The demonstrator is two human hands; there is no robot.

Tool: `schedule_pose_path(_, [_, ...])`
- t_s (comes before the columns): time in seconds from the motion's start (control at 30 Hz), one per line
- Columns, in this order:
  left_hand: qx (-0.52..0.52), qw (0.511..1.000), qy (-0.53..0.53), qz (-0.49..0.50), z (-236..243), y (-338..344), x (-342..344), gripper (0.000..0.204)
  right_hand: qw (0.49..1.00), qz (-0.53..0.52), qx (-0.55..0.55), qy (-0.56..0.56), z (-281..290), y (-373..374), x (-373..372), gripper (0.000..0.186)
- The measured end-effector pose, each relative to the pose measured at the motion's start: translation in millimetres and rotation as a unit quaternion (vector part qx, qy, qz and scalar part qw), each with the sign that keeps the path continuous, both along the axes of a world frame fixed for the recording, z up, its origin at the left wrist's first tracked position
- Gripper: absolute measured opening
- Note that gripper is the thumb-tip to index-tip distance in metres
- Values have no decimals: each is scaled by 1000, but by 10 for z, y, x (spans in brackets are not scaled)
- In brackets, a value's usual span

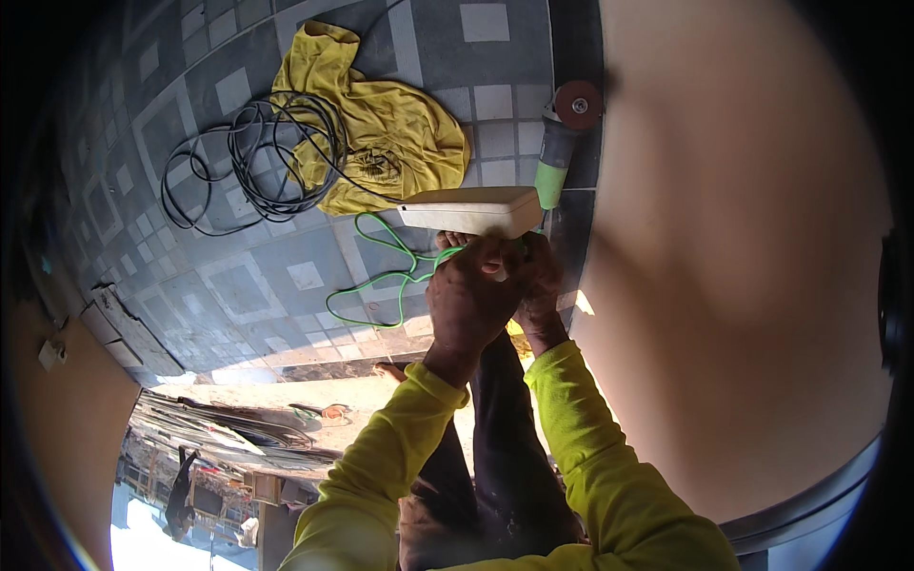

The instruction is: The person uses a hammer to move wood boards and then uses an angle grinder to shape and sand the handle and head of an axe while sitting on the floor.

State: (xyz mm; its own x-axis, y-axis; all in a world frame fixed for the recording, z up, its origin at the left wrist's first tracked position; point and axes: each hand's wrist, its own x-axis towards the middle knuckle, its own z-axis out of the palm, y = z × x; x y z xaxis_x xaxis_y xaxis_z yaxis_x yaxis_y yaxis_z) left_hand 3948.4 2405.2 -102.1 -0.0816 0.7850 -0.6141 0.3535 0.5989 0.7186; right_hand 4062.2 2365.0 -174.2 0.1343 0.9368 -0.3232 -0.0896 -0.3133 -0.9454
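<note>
My left hand (473, 297) and my right hand (539, 281) are drawn together in front of me, fingers bent and closed. They meet at the near side of a white, oblong extension box (466, 209), with a black cable running into its left end. A thin green cable (405, 276) loops over the floor and passes behind my left hand; a bit of green shows between the hands. What the fingertips grip is hidden. Just beyond the box lies an angle grinder (557, 147) with a reddish-brown disc and a green rear body.
A coiled black cable (276, 162) lies partly over a crumpled yellow shirt (405, 133) on the grey patterned tiles. A beige wall (743, 257) rises close on the right. Boards (133, 333) lie at the left, and long rods (219, 423) on the ground outside.
</note>
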Motion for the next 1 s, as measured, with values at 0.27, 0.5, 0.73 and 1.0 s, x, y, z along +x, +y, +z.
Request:
schedule_pose_path(0.27, [281, 902, -150, -290, 838, 585, -545, 99, 918, 330, 157, -154, 1544, 399, 460, 25])
schedule_pose_path(0.5, [218, 920, -262, -193, 1157, 203, -515, 70, 932, 322, -77, -148, 2446, -90, 461, 25])
schedule_pose_path(0.73, [71, 929, -213, 295, -225, 338, -1720, 60, 883, 100, -423, -176, 2291, -1019, 781, 20])
schedule_pose_path(1.0, [-9, 916, 142, 375, -2624, 376, -2598, 69, 910, -85, -407, 6, 1257, -504, 668, 24])
